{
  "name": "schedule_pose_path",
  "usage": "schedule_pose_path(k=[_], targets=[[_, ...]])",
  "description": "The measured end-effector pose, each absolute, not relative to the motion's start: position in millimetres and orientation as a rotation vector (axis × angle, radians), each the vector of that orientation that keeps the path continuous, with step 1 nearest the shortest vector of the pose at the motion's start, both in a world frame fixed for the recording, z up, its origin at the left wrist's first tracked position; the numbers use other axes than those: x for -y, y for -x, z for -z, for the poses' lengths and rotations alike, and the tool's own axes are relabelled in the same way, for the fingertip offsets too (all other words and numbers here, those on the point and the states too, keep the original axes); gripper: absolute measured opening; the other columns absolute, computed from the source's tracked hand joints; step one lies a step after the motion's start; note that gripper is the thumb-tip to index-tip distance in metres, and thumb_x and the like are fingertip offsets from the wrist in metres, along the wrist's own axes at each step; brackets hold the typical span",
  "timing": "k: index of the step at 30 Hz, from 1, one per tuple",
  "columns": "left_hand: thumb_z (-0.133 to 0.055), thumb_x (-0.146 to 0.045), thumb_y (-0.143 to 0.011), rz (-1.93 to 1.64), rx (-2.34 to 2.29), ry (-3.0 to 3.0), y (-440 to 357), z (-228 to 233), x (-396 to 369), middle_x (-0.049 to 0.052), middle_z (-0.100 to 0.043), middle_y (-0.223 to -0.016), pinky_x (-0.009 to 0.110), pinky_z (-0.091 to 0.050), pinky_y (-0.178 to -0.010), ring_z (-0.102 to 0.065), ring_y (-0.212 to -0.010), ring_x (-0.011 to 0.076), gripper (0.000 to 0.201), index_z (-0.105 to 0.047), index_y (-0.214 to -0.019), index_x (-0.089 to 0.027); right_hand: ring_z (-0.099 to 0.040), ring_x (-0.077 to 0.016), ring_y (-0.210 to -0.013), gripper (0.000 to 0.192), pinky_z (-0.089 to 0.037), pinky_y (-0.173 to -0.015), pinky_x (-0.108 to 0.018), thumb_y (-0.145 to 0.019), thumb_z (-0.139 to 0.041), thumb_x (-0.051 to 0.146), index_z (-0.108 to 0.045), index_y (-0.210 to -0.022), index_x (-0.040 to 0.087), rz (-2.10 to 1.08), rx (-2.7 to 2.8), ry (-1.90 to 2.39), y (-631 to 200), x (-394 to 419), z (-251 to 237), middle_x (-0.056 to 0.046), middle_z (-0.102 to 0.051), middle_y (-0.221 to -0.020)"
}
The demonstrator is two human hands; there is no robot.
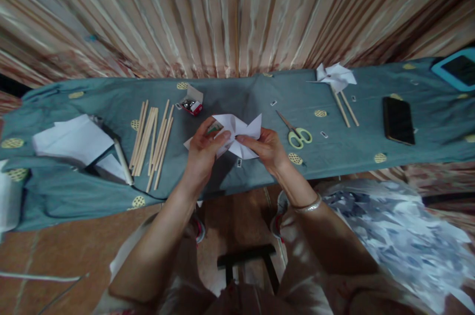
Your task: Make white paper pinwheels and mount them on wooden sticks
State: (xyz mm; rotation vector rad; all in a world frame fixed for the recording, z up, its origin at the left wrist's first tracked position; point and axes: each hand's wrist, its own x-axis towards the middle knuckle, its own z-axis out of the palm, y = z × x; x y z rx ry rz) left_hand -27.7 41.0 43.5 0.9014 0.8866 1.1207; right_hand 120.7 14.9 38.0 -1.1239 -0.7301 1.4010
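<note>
Folded white paper pinwheel (237,149) is held in both hands above the near middle of the green tablecloth (245,92). Left hand (202,149): thumb and fingers clamped on the pinwheel's left side, thumb on the front. Right hand (270,149): thumb laid across the front near the centre; paper pinched against the fingers, which are mostly hidden. A bracelet (309,205) circles the right wrist.

Left of the hands: wooden sticks (142,142) in loose groups; farther left, a white pen-like tool (122,161) with a dark cord, just beside sheets of white paper (74,142). Beyond the left hand, a small open box (192,104) contains shiny bits, too small to identify.

Right of the hands: scissors (298,137), blades slightly parted or together, cannot tell. Farther right: white pinwheels (337,76) with two sticks, count unclear, and a dark phone (399,120).
</note>
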Motion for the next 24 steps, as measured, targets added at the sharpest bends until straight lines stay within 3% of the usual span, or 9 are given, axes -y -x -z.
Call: schedule_pose_path(k=[3, 7, 19, 24], targets=[[-0.084, -0.037, -0.067, -1.107, -0.879, -0.909, 27.5, -43.0, -41.5, 0.006, -0.073, -0.102, 0.037, -0.056, -0.086, -0.07, -0.096, 0.0231, 0.054, -0.061, -0.113, -0.02, -0.069, -0.0163, -0.067, 0.037, -0.057, -0.07, -0.033, -0.054, -0.091, 0.04, -0.075, -0.08, 0.018, -1.397, 0.729, 1.116, -122.6, -15.2, -37.4, -0.002, -0.077, -0.079], [-0.086, -0.023, -0.059, -1.112, -0.865, -0.937, 23.7, -41.9, -41.2, 0.005, -0.073, -0.109, 0.035, -0.055, -0.089, -0.07, -0.094, 0.0198, 0.061, -0.062, -0.115, -0.02, -0.067, -0.015, -0.065, 0.036, -0.057, -0.069, -0.033, -0.054, -0.091, 0.037, -0.075, -0.079, 0.018, -1.403, 0.676, 1.095, -123.4, -15.8, -38.9, -0.001, -0.077, -0.075], [-0.082, -0.017, -0.062, -1.096, -0.912, -0.948, 12.9, -40.2, -41.9, 0.005, -0.073, -0.11, 0.03, -0.057, -0.075, -0.07, -0.079, 0.0168, 0.061, -0.06, -0.119, -0.019, -0.066, -0.0154, -0.066, 0.037, -0.055, -0.068, -0.033, -0.054, -0.091, 0.042, -0.074, -0.078, 0.019, -1.414, 0.704, 1.093, -124.3, -15.8, -37.6, 0.001, -0.074, -0.074], [-0.083, -0.02, -0.062, -1.142, -0.948, -1.009, 12.8, -38.4, -45.9, 0.005, -0.073, -0.108, 0.031, -0.059, -0.076, -0.071, -0.08, 0.018, 0.058, -0.061, -0.116, -0.019, -0.066, -0.0161, -0.072, 0.034, -0.056, -0.072, -0.034, -0.066, -0.084, 0.045, -0.071, -0.086, 0.021, -1.205, 0.817, 1.166, -134.2, -19.4, -34.6, 0.0, -0.074, -0.08]])
